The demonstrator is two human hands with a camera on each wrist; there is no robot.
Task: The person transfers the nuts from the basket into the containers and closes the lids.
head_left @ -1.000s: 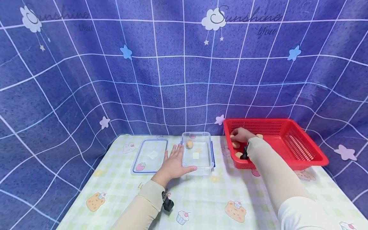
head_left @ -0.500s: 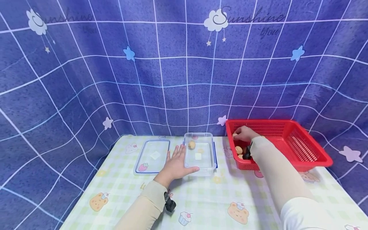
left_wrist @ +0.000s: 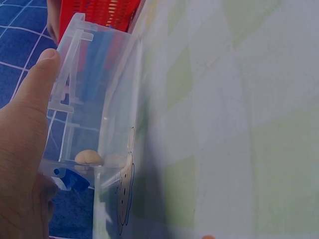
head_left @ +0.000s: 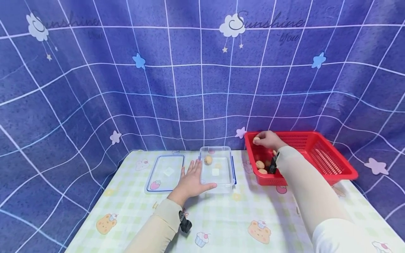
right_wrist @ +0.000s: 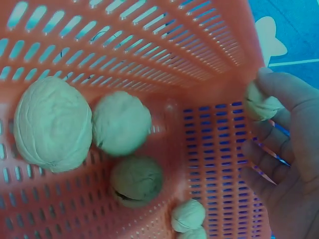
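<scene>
My right hand (head_left: 268,140) pinches a walnut (right_wrist: 260,103) between thumb and fingers, raised near the far left rim of the red basket (head_left: 343,175). Several more walnuts (right_wrist: 54,124) lie on the basket floor in the right wrist view. With fingers spread, my left hand (head_left: 191,181) rests against the left and front sides of a clear plastic container (head_left: 223,179). Inside that container, toward its back left, sits one walnut (head_left: 207,160). The left thumb reaches along the container's rim in the left wrist view.
A clear lid (head_left: 166,174) with a blue seal lies flat left of the container. Checkered cloth (head_left: 227,221) covers the table. Behind it hangs a blue curtain (head_left: 218,80) with white grid lines. The basket's left wall stands between its walnuts and the container.
My right hand has risen from inside the basket toward its far left rim, bringing a walnut up in its fingers. My left hand stays on the container.
</scene>
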